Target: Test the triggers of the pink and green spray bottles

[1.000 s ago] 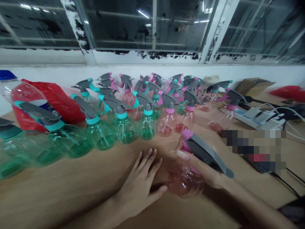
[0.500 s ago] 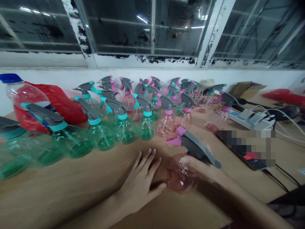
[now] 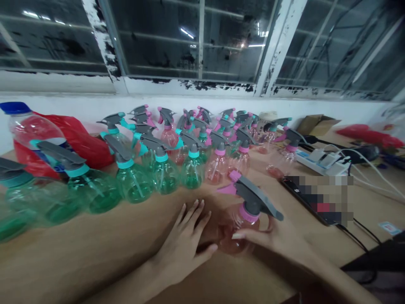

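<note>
My right hand [image 3: 268, 240] is wrapped round the body of a pink spray bottle [image 3: 236, 242], its thumb across the clear pink side. The bottle's grey and pink trigger head points to the left. Just left of the bottle my left hand [image 3: 186, 236] lies flat on the wooden table [image 3: 126, 257], fingers spread, holding nothing. Beyond both hands runs a row of spray bottles: green ones such as the green spray bottle [image 3: 193, 173] with turquoise collars, and pink ones such as the clear pink spray bottle [image 3: 217, 166]. More stand behind them, partly hidden.
At the left are a large bottle with a blue cap [image 3: 15, 107] and a red plastic bag [image 3: 82, 139]. On the right lie a phone [image 3: 303, 198] with a cable, a white power strip [image 3: 322, 162] with plugs, and a cardboard box [image 3: 318, 125]. Windows line the wall behind.
My right hand's thumb has moved from near the bottle's neck down onto its body. The bottle's collar now shows. My left hand stays flat; the view has shifted slightly.
</note>
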`<state>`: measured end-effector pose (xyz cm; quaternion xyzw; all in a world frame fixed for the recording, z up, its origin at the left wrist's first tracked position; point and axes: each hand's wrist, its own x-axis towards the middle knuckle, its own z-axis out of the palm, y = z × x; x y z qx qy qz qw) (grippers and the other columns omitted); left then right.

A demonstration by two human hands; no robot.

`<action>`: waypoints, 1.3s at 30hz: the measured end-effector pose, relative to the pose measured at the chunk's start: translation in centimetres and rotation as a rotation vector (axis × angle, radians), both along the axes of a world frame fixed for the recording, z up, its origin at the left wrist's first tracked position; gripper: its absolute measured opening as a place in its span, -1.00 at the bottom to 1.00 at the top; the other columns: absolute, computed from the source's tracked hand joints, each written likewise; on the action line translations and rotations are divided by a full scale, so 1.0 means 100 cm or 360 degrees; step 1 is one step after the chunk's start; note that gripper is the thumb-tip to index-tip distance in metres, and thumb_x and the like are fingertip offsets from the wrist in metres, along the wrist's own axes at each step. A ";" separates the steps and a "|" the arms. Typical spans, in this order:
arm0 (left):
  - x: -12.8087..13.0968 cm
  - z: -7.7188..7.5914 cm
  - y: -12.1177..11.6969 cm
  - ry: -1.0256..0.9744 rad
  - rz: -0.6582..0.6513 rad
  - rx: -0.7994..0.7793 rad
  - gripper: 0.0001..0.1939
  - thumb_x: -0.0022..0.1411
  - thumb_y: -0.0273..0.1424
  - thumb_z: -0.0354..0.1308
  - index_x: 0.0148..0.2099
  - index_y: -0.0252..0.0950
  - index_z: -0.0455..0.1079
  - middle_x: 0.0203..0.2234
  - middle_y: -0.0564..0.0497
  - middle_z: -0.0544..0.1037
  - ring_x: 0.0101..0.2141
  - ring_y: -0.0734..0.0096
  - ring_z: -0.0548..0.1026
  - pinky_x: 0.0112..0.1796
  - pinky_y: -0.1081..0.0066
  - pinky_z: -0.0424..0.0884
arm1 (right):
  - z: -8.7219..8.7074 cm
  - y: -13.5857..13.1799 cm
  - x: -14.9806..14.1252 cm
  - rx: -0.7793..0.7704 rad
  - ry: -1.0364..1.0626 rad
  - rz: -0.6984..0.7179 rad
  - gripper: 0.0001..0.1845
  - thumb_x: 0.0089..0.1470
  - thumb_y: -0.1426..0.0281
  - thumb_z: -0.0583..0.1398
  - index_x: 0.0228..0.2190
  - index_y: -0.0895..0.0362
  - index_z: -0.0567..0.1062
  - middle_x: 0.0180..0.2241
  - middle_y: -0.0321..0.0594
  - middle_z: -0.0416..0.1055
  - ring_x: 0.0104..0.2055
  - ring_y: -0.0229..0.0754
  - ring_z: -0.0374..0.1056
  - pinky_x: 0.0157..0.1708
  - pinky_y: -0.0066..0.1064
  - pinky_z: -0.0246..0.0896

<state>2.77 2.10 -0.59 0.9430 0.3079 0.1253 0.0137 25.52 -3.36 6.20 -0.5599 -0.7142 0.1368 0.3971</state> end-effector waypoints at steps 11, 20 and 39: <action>-0.002 -0.001 -0.002 -0.0025 0.0020 0.0198 -0.43 0.31 -0.10 0.02 0.23 -0.32 0.17 0.23 -0.18 0.15 0.20 0.04 0.12 0.13 -0.02 0.08 | -0.002 -0.004 0.049 0.0110 -0.0119 -0.0341 -0.52 -0.03 0.09 0.25 -0.13 0.12 0.43 -0.21 -0.08 0.52 -0.16 0.08 0.45 -0.20 -0.14 0.36; 0.007 -0.006 0.003 -0.0121 0.0025 0.0393 -0.42 0.28 -0.11 0.06 0.26 -0.20 0.13 0.19 -0.10 0.25 0.10 0.05 0.31 0.04 0.07 0.28 | -0.009 0.059 0.132 0.0215 -0.0155 -0.0571 -0.67 -0.03 0.18 0.25 -0.27 0.14 0.47 -0.31 -0.06 0.53 -0.33 0.04 0.46 -0.36 -0.22 0.31; 0.060 0.006 0.010 -0.0010 -0.0142 0.0401 -0.36 0.26 -0.18 0.07 0.32 -0.20 0.03 0.19 -0.04 0.25 0.08 0.10 0.35 0.01 0.18 0.36 | -0.008 0.135 0.155 0.0250 -0.0181 -0.0535 -0.69 0.00 0.20 0.22 -0.24 0.12 0.47 -0.31 -0.04 0.52 -0.27 0.09 0.43 -0.31 -0.17 0.28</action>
